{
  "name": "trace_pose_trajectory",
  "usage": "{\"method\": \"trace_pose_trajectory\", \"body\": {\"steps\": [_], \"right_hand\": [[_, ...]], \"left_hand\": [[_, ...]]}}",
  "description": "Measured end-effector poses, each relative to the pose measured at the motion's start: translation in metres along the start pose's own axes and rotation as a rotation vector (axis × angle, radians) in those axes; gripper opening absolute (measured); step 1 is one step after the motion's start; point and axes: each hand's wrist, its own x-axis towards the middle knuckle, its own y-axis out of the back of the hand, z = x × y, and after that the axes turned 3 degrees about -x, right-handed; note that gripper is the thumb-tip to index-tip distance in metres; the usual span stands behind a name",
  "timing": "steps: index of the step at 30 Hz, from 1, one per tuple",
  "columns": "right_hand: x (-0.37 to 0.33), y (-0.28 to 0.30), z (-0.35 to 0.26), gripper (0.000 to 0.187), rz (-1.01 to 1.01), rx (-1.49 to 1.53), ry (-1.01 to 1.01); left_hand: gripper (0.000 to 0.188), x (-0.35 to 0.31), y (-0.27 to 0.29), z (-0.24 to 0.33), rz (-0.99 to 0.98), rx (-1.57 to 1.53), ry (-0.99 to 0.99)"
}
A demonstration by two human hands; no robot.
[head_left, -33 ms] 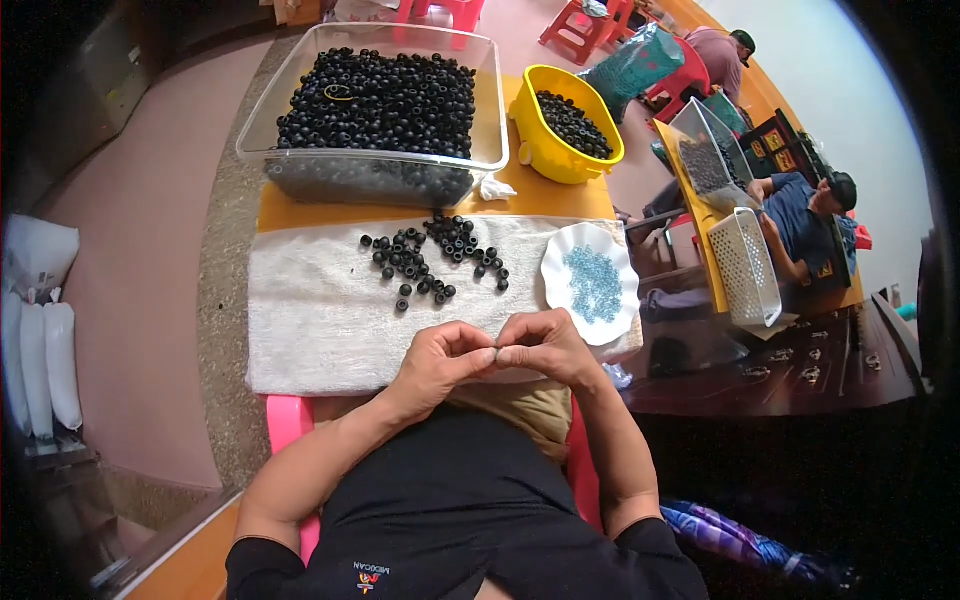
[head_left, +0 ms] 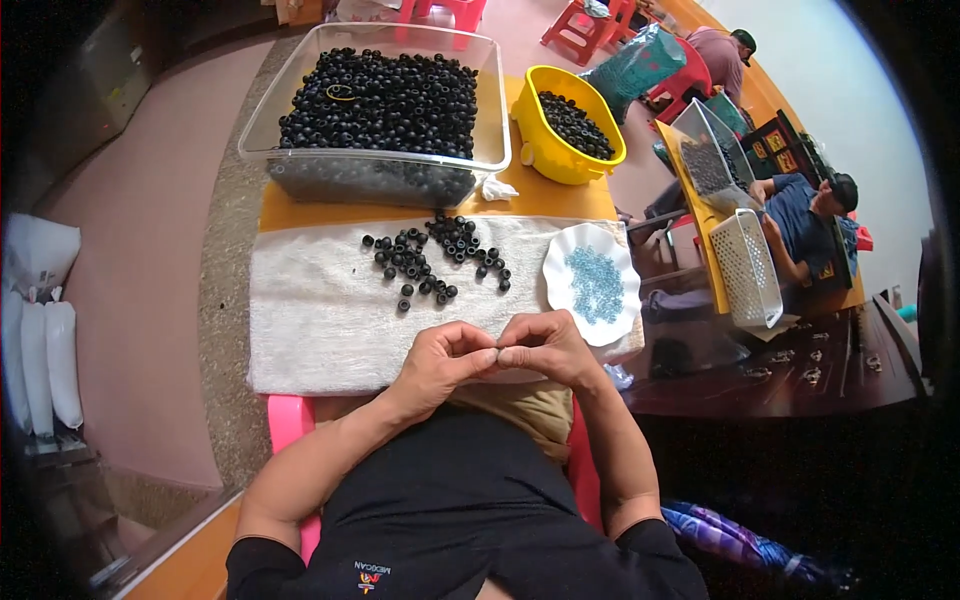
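My left hand (head_left: 446, 352) and my right hand (head_left: 548, 347) meet at the fingertips over the near edge of a white towel (head_left: 310, 330). Thumbs and forefingers of both are pinched together; whatever lies between them is too small and covered to make out. Just beyond, small black round pieces with holes, like hollow beads (head_left: 410, 258), lie loose in two clusters on the towel. To the right of them, a white wavy-edged plate (head_left: 562, 262) carries a spread of tiny clear-blue pieces (head_left: 597, 285).
A clear plastic bin (head_left: 375, 170) full of black pieces stands at the table's far side, beside a yellow basin (head_left: 548, 150) holding more. Crumpled white tissue (head_left: 497, 189) lies between them. At right, a co-worker (head_left: 810, 220) sits by a white perforated basket (head_left: 745, 265). White bags (head_left: 62, 365) stand far left.
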Motion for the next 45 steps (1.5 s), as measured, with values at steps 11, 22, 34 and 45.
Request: {"method": "trace_pose_trajectory", "body": {"steps": [11,22,34,45], "right_hand": [[-0.007,-0.001,0.008,0.009,0.072,-0.128,0.043],[-0.005,-0.018,-0.010,0.008,0.170,-0.274,0.109],[0.029,-0.011,-0.046,0.008,0.181,-0.649,0.365],[0.122,-0.041,-0.054,0.022,-0.003,-1.187,0.416]], "left_hand": [[0.013,0.001,-0.003,0.001,-0.032,-0.024,-0.008],[0.012,0.001,0.002,0.003,-0.015,-0.073,-0.018],[0.010,0.000,-0.002,0.003,0.052,-0.100,-0.048],[0.013,0.004,0.003,-0.005,0.018,0.007,-0.070]]}}
